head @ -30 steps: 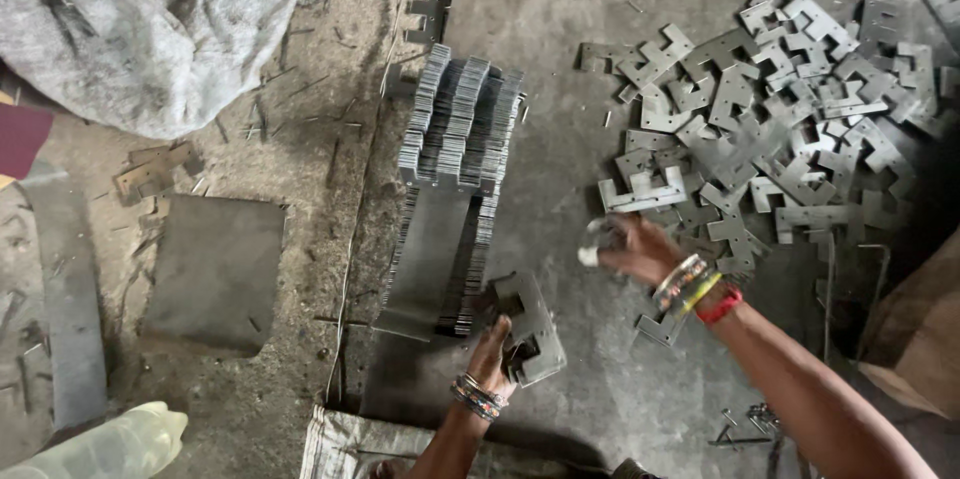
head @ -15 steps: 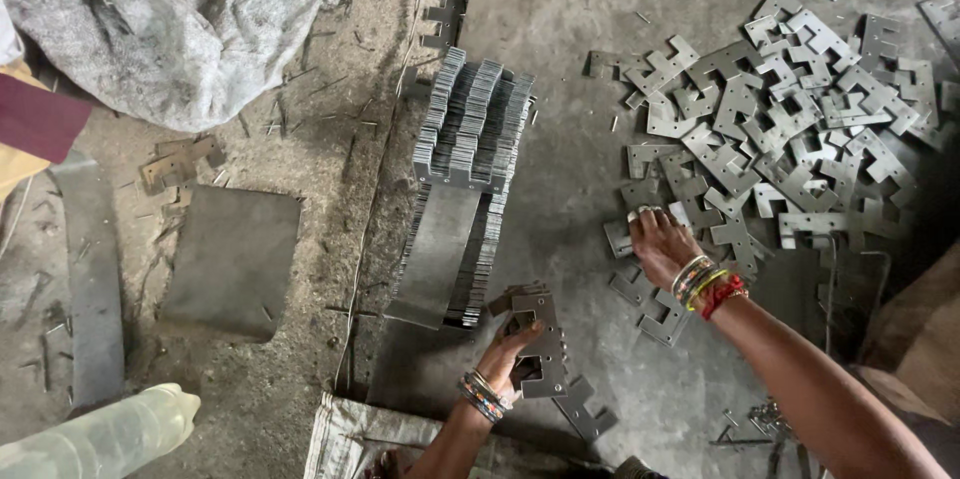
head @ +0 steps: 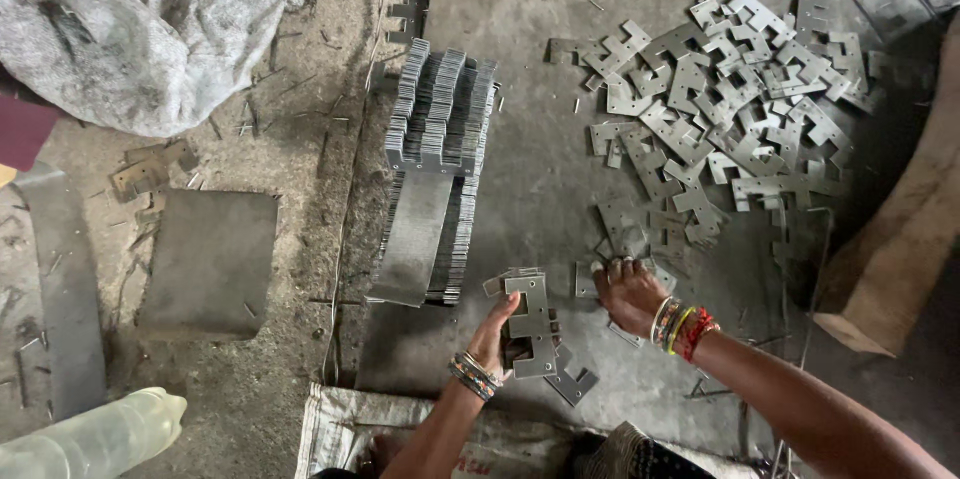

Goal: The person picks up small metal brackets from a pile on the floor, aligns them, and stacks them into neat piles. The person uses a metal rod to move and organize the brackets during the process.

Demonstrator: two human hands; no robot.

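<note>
Head view: left hand (head: pixel 497 334) grips plates (head: pixel 530 324); right hand (head: pixel 628 294) flat beside

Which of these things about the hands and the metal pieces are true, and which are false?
1. The left hand holds a small bunch of flat grey notched metal plates. True.
2. The right hand is lifted high in the air. False: it presses on plates on the floor.
3. A loose heap of grey metal plates lies beyond the right hand. True.
4. The tall neat stack of plates is bright red. False: it is grey.
</note>
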